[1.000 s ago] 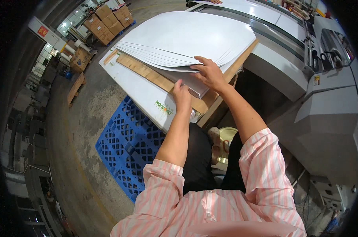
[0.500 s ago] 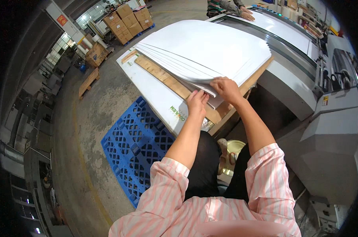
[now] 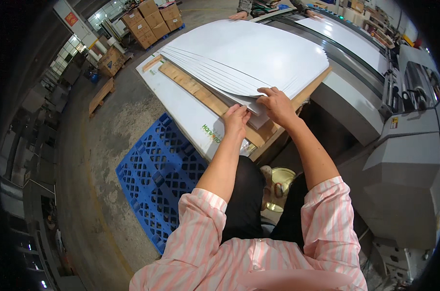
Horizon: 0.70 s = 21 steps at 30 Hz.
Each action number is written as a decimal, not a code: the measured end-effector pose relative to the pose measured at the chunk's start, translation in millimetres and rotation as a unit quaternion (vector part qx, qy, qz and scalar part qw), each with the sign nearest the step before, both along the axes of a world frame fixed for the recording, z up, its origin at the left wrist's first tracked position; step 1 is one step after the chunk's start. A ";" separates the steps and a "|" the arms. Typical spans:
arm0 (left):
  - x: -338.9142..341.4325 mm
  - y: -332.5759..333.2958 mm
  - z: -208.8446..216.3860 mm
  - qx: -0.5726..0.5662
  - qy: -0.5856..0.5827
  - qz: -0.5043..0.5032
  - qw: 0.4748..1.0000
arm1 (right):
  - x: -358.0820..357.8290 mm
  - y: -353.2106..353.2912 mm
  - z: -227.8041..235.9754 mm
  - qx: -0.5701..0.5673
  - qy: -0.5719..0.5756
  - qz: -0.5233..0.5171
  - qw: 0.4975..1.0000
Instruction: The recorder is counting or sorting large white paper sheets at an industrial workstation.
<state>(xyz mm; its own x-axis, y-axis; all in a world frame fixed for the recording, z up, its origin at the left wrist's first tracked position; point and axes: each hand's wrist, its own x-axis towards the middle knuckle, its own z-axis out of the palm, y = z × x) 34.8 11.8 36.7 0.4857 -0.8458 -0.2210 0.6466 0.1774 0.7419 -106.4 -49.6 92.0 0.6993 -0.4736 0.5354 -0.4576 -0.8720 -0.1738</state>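
A fanned stack of large white sheets (image 3: pixel 249 53) lies on a wooden board (image 3: pixel 193 89) in front of me. My right hand (image 3: pixel 278 107) grips the near corner of the upper sheets, thumb and fingertips at their edge, with the index finger reaching over the top. Just left of it, my left hand (image 3: pixel 236 120) holds the edge of the sheets lower down, its fingers curled against them. The near corner is bent up a little, and the sheet edges spread in steps along the left side. How many sheets each hand holds is hidden.
Beneath the board is a white printed pack (image 3: pixel 181 109). A blue plastic pallet (image 3: pixel 157 179) lies on the floor at left. The grey machine (image 3: pixel 404 165) stands at right. Another person's hand (image 3: pixel 239 15) is by the stack's far edge. Cartons (image 3: pixel 152 22) stand far left.
My right index finger has lifted and stretched over the top sheet. The other person's hands have parted, one now by the stack's far edge. The view has shifted slightly.
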 end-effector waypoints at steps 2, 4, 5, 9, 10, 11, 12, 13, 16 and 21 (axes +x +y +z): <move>-2.9 -0.9 0.0 0.003 -0.007 -0.001 1.000 | -3.1 -2.7 -5.5 -0.019 0.038 -0.029 0.999; -0.1 -0.4 -2.7 0.006 -0.017 0.001 1.000 | -0.2 4.0 -1.5 0.043 -0.055 -0.006 0.998; 1.5 -0.5 -3.6 -0.005 -0.022 -0.008 1.000 | 0.4 7.5 0.6 0.043 -0.054 -0.005 0.998; 6.9 -1.7 -7.7 -0.015 -0.045 -0.029 0.998 | 8.0 21.8 15.6 0.110 0.022 -0.053 0.992; 4.7 -1.9 -6.1 -0.015 -0.044 -0.031 0.998 | 8.7 22.6 16.6 0.132 0.053 -0.087 0.986; 2.8 -2.0 -4.5 -0.014 -0.035 -0.026 0.999 | 10.6 21.0 14.5 0.132 0.054 -0.088 0.986; 1.0 -2.0 -2.8 -0.014 -0.026 -0.020 0.999 | 13.5 18.7 12.8 0.108 0.036 -0.119 0.986; -1.2 -2.1 -1.3 -0.014 -0.026 -0.020 0.999 | 14.4 16.4 11.2 0.084 0.018 -0.149 0.985; 1.6 -1.2 -2.8 -0.012 -0.004 0.019 1.000 | 18.0 15.9 12.7 -0.013 -0.054 -0.151 0.987; -13.8 1.7 11.0 0.011 -0.050 0.077 0.996 | 13.5 9.6 10.5 0.117 -0.073 -0.149 0.979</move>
<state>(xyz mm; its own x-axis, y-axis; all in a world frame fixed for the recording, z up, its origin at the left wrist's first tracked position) 21.0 13.5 47.8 0.6303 -0.7546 -0.1824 0.5356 0.2526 0.8058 -92.9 -40.0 102.5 0.4361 -0.7666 0.4713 -0.6407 -0.6323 -0.4356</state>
